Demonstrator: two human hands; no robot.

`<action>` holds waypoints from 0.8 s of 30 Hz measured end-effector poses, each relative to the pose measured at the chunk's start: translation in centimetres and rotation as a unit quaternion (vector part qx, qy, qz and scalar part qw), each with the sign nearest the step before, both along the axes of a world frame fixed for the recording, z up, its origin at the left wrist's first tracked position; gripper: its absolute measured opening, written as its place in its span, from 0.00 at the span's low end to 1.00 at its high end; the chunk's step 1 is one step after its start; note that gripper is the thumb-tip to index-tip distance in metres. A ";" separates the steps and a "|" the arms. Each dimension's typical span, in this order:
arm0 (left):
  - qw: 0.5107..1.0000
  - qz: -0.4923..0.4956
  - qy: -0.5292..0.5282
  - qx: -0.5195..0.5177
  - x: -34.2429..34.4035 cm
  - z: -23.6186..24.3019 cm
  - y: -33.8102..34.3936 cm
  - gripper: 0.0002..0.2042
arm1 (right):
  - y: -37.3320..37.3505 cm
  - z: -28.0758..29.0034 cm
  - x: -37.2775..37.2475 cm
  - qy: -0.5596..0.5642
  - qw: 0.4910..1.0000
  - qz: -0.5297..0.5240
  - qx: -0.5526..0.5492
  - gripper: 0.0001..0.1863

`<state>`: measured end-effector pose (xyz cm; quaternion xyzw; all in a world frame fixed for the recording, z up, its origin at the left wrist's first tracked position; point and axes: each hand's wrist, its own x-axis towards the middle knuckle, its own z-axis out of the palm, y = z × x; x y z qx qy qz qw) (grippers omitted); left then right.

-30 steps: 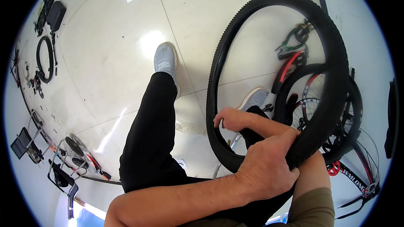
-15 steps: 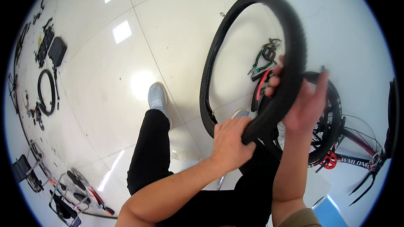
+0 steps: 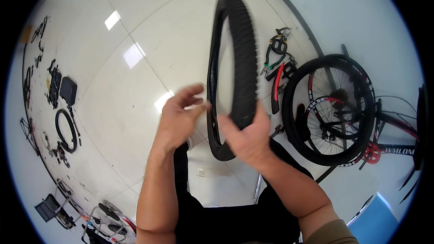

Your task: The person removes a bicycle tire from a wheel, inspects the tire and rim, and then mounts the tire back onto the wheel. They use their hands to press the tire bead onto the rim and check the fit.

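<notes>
Right arm: olive-brown sleeve, plain cloth, ending near the elbow. Forearm bare below the hem. Left hand and right hand: bare, as is the left forearm. Trousers: black, matte, unpatterned. Shoe: pale edge only, mostly hidden.

White block capitals on black bicycle frame (far right); pale marks on wheel rim too small to read.
</notes>
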<state>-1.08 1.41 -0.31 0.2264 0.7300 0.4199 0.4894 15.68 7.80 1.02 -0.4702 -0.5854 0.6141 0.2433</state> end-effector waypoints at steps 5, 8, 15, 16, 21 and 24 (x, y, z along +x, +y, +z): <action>0.901 0.224 -0.320 0.187 -1.4 0.8 1.1 0.35 | -6.4 0.5 -0.9 -0.047 0.994 0.096 0.009 0.33; 0.901 0.208 -0.299 0.238 -1.8 1.5 0.7 0.40 | -8.3 0.6 -0.7 -0.080 0.979 0.185 -0.032 0.34; 0.915 0.203 -0.282 0.207 -3.3 1.6 0.1 0.39 | -6.9 2.0 -0.9 -0.053 0.980 0.193 0.004 0.30; 0.920 0.194 -0.276 0.198 -3.3 1.8 0.1 0.39 | -6.8 2.3 -1.1 -0.036 0.983 0.181 0.019 0.30; 0.941 0.175 -0.228 0.182 -3.2 1.8 -0.5 0.36 | -6.9 2.3 -1.3 0.042 0.978 0.130 -0.155 0.28; 0.933 0.176 -0.241 0.203 -3.5 1.3 -0.8 0.33 | -7.3 1.8 -1.4 0.024 0.979 0.143 -0.142 0.29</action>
